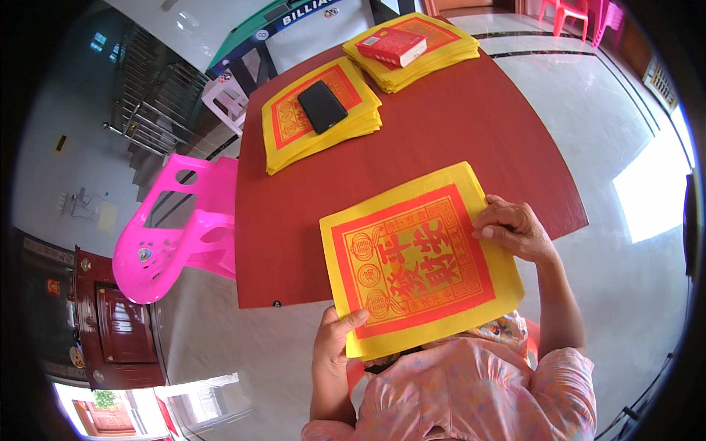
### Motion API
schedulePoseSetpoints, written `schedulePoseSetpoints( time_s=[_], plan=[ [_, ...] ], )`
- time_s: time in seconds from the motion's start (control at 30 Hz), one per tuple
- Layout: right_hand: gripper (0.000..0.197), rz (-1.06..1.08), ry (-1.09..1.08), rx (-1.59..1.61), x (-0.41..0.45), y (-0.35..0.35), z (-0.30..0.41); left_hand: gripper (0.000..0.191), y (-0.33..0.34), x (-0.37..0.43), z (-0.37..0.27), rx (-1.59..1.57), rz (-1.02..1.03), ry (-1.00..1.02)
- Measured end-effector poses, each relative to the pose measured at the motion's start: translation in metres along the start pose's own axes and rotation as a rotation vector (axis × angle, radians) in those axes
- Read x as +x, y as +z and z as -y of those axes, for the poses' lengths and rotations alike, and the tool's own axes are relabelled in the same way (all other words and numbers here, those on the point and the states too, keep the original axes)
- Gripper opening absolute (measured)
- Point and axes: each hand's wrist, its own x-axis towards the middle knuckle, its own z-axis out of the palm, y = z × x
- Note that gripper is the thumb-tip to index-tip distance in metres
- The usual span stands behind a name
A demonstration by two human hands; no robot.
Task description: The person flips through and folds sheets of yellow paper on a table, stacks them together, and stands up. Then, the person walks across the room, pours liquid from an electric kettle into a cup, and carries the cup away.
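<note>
Both my hands hold a stack of yellow joss paper sheets [422, 264], printed with a red frame and characters, tilted above the near edge of the table and my lap. My left hand [337, 333] grips its lower left corner, thumb on top of the print. At the right side, my right hand [513, 227] pinches the edge with thumb and fingers; the fingers underneath are hidden. Beyond, on the table, a black smartphone [322, 107] lies on a second paper stack [287, 157]. A thick red book [390, 48] rests on a third stack [449, 60].
The red wooden table [441, 132] spreads out before me. A pink plastic chair [165, 242] stands against its left side, and a pale plastic stool [225, 102] is behind the far left corner. A billiard table [265, 36] lies past the far edge.
</note>
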Motion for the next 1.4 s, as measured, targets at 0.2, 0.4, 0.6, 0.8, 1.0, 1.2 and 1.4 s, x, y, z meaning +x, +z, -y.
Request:
schedulePoseSetpoints(
  time_s=[0.2,0.4,0.6,0.8,1.0,1.2,1.4],
  plan=[
    [0.01,-0.025,0.005,0.045,0.001,0.0,0.002,0.033,0.0,0.005,0.0,-0.309,0.102,-0.147],
    [0.009,-0.048,-0.014,-0.088,0.007,0.007,0.006,0.036,-0.004,0.002,-0.005,-0.042,0.091,-0.152],
    [0.009,-0.14,0.192,-0.037,0.011,0.01,0.027,0.026,0.001,-0.004,-0.049,0.058,0.11,0.015],
    [0.014,-0.349,0.249,-0.173,0.067,0.003,0.024,0.035,-0.027,0.01,-0.108,0.026,-0.07,0.266],
    [0.041,-0.235,0.027,-0.282,0.177,0.036,0.017,0.04,-0.066,0.059,-0.174,-0.099,-0.091,0.489],
    [0.089,-0.113,0.219,-0.64,0.282,0.089,0.003,0.026,-0.072,0.121,-0.228,-0.248,-0.114,0.437],
    [0.102,-0.093,0.376,-0.903,0.335,0.132,-0.004,0.021,-0.067,0.185,-0.249,-0.331,-0.045,0.38]
  ],
)
